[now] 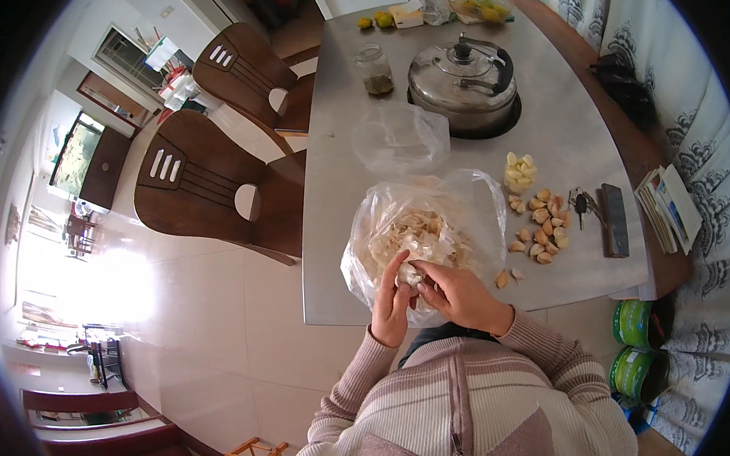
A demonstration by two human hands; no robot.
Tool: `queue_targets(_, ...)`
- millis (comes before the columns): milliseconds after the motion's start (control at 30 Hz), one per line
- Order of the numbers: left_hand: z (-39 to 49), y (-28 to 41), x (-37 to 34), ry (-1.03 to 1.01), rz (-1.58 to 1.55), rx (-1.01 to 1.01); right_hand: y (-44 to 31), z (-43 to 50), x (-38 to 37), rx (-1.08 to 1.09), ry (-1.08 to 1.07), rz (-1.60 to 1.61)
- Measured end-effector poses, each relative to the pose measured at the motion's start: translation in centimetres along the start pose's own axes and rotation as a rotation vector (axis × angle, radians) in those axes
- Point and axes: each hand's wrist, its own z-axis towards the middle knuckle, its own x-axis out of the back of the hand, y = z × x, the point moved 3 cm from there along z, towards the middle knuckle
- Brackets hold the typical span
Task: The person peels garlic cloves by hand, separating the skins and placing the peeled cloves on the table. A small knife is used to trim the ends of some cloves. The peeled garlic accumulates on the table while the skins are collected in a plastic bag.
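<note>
Both hands meet over the near edge of an open clear plastic bag [357, 262] filled with papery garlic skins [423, 228]. My left hand [391, 309] and my right hand [463, 297] hold a whitish garlic bulb [410, 275] between their fingertips. Right of the bag lies a pile of unpeeled garlic cloves [545, 229], with a few loose cloves nearer the table's front edge. Behind the pile stands a small clear container heaped with peeled garlic cloves [519, 173], with a small cluster of cloves close in front of it.
On the metal-topped table [332, 168] are a lidded steel pot [457, 89], a glass jar [374, 71], another clear bag [401, 141], keys [581, 206] and a dark phone-like slab [614, 220]. Yellow-green fruit [384, 20] lies at the far edge. Wooden chairs [198, 180] stand left.
</note>
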Motion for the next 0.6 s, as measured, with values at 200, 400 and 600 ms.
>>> queue_targets(200, -0.2, -0.7, 0.4, -0.051, 0.116, -0.052, 0.1, 0.3, -0.4, -0.054, -0.068, 0.048)
queue_targets(400, -0.3, -1.4, 0.8, -0.03, -0.213, -0.002, 0.5, 0.3, -0.1, -0.173, -0.063, 0.273)
queue_targets(600, -0.2, -1.2, 0.4, -0.012, -0.394, 0.061, 1.3, 0.3, -0.7, -0.293, -0.044, 0.261)
